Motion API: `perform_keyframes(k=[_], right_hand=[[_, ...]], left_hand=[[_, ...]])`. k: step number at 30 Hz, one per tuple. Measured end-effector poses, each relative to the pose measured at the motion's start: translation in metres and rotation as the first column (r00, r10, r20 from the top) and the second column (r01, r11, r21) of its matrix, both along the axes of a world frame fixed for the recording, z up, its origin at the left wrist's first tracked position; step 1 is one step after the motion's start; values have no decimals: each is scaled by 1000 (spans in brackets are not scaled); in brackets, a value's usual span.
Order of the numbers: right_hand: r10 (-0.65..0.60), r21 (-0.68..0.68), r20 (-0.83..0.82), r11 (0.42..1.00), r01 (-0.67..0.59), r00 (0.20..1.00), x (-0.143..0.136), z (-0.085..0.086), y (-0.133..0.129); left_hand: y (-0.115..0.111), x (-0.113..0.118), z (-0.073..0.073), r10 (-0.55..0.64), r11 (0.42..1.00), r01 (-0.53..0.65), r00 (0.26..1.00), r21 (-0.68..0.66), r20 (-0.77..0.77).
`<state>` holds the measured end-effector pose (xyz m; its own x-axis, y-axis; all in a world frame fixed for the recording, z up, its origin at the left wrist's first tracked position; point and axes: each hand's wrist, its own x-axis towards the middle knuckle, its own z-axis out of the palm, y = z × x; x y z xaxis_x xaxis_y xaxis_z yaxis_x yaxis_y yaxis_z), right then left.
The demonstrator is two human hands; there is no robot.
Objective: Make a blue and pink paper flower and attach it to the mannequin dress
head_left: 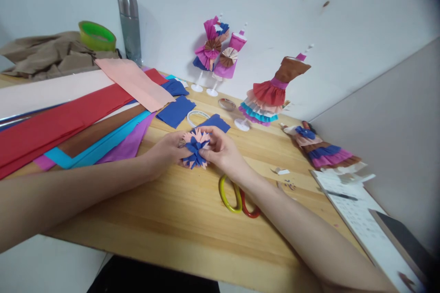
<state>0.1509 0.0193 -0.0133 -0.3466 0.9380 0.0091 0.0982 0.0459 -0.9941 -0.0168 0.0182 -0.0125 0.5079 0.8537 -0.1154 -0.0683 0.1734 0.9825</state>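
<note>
A paper flower [196,150] with a blue centre and pink, jagged outer petals is held between both hands, above the wooden table. On its left side, my left hand [169,149] pinches the edge. My right hand [220,149] grips the flower from the right, its thumb pressed on the blue petals. Just behind the hands are blue crepe paper pieces [176,111] and a white tape ring [198,117]. Scissors [231,194] with yellow and red handles lie under my right forearm, their blades hidden.
Crepe paper strips [68,124] spread over the left side. Small mannequins in paper dresses [268,94] stand along the wall, near a bottle [129,27] and green tape roll [97,36]. Another paper dress [325,150] and a written sheet [354,210] lie at right.
</note>
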Motion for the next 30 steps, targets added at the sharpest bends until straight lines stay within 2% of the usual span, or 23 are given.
perform_keyframes(k=[4,11,17,25,30], right_hand=[[-15,15,-15,1000,16,1000,-1,0,-2],[-104,-16,-88,995,103,991,-3,-3,-4],[-187,27,-140,981,192,972,-9,-7,-7],[-129,-59,-231,991,118,964,-9,-7,-7],[-75,-108,-305,993,43,949,-5,-9,-5]], left_hand=[[-1,1,1,47,997,-44,998,63,-47],[-2,-2,-2,72,992,-62,994,-109,83],[-3,-3,-4,8,1000,-9,1000,-20,-11],[-3,0,-3,54,997,-51,997,53,-59],[0,-2,-3,76,997,-75,996,6,-56]])
